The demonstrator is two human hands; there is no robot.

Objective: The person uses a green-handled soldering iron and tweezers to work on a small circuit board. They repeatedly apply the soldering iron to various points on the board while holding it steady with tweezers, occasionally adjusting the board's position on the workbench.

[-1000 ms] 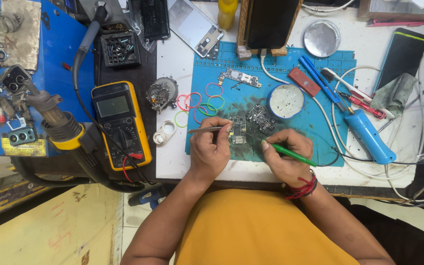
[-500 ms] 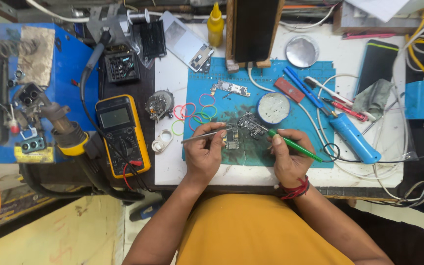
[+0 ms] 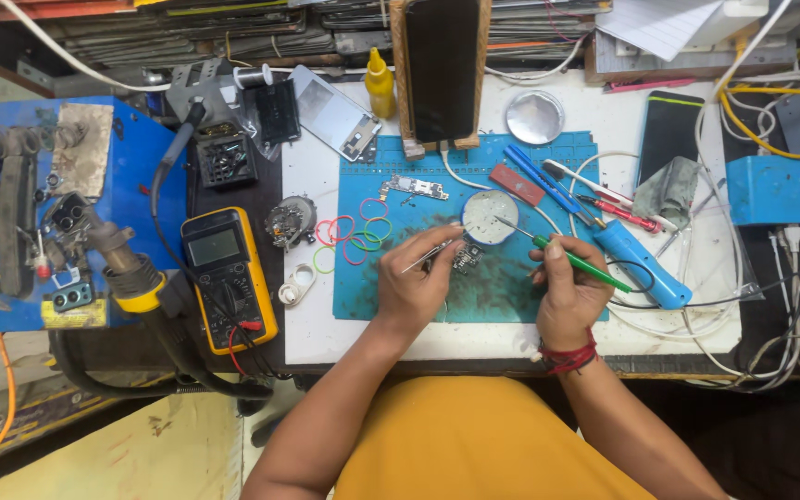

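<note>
Two hands at work: both are seen over the blue mat (image 3: 377, 301), near the front edge of the desk (image 3: 321, 333).
Desk: a white top is seen, crowded with tools, with cables heaped at its right edge.
Blue mat: it is laid at the middle of the desk; coloured rubber bands (image 3: 356, 239) are scattered on its left part.
Multimeter (image 3: 229, 278): a yellow-cased one is laid at the left edge of the desk, screen toward the back.
Left hand (image 3: 414, 292): its grip is closed on metal tweezers (image 3: 432, 252), whose tips are held at the small circuit board (image 3: 467, 256).
Right hand (image 3: 568, 294): its grip is closed on a green-handled tool (image 3: 578, 262), held like a pen; the thin tip is pointed toward the round white tin (image 3: 490, 217).
Small circuit board: it is placed on the mat between the two hands, just in front of the round tin.
Red thread: it is worn around the right wrist.
</note>
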